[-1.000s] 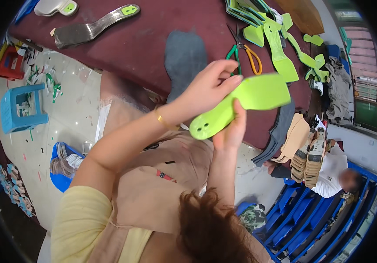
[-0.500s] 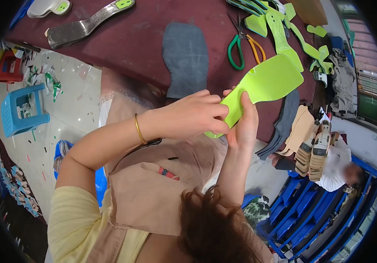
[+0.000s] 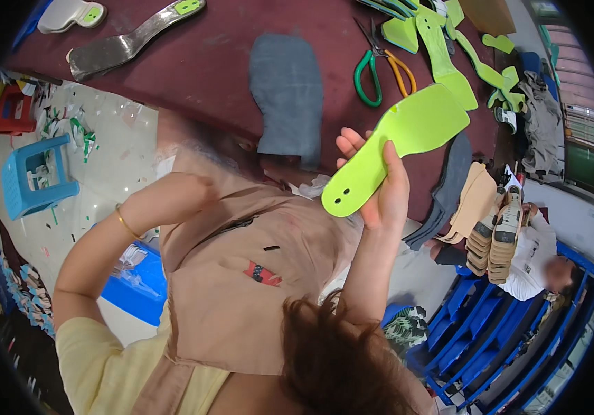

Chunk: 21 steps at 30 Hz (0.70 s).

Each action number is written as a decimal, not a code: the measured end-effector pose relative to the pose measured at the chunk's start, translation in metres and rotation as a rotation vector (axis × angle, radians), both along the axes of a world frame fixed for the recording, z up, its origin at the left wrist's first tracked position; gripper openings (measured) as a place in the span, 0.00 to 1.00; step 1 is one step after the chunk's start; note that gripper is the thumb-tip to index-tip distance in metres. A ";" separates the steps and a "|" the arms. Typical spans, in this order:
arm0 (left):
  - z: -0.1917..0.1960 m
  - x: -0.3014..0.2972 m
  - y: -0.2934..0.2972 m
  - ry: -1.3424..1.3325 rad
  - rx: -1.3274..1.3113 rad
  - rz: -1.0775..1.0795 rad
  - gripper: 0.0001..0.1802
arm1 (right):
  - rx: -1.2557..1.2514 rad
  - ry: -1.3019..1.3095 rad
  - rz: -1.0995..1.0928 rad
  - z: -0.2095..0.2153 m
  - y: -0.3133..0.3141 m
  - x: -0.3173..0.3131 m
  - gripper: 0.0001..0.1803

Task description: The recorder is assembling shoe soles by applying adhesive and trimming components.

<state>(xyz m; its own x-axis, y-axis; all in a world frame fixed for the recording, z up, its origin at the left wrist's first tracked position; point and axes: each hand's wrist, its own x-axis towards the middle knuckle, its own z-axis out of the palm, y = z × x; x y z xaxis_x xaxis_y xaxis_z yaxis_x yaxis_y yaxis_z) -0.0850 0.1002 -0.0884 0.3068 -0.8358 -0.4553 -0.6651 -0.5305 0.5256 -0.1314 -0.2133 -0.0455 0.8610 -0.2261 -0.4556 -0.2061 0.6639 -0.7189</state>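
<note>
In my right hand [image 3: 388, 187] is a lime-green insole [image 3: 397, 138], thumb on top and fingers beneath. Its wide end points up and right, over the table. Two small dark spots mark its narrow end. My left hand [image 3: 185, 199] is away from it at the left, above my brown apron, with its fingers curled in; whether anything is inside them is hidden. On the table beyond the hands lie a dark grey sole-shaped piece [image 3: 286, 97] and pliers-like cutters [image 3: 378, 66] with one green and one orange handle.
More green insoles [image 3: 442, 55] are heaped at the far right of the maroon table [image 3: 193, 62]. A shiny dark curved piece [image 3: 114, 52] lies far left. Stacked beige soles [image 3: 471, 200] stand at right. A blue stool [image 3: 38, 173] and blue bin [image 3: 138, 287] are at left. Another person sits at right.
My left hand has left the narrow end of the insole and moved left and down toward my lap, uncovering the two dark spots. The right hand keeps holding the insole nearly in place.
</note>
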 end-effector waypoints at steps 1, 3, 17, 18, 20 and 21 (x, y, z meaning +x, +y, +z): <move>0.000 -0.004 0.015 0.015 0.145 0.003 0.11 | 0.018 -0.003 0.024 -0.001 0.002 0.002 0.18; 0.009 -0.008 0.033 0.047 0.436 0.008 0.15 | 0.020 -0.006 -0.018 0.000 0.005 0.008 0.18; 0.024 -0.029 -0.114 0.089 -0.806 0.577 0.06 | -0.226 -0.041 0.160 0.008 0.030 -0.003 0.16; 0.019 -0.030 -0.112 0.098 -0.734 0.548 0.06 | -0.257 -0.027 0.121 0.006 0.035 -0.004 0.15; 0.017 -0.029 -0.105 0.075 -0.704 0.493 0.05 | -0.271 -0.015 0.165 0.005 0.041 -0.007 0.16; 0.016 -0.028 -0.100 0.065 -0.689 0.466 0.05 | -0.278 -0.008 0.188 0.004 0.042 -0.008 0.16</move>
<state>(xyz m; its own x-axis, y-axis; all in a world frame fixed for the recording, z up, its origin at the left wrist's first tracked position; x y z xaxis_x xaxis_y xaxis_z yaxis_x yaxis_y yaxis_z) -0.1132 0.0003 -0.0727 0.6811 -0.7275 0.0831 -0.4145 -0.2895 0.8628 -0.1396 -0.1715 -0.0414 0.9028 -0.1778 -0.3915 -0.2996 0.3928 -0.8694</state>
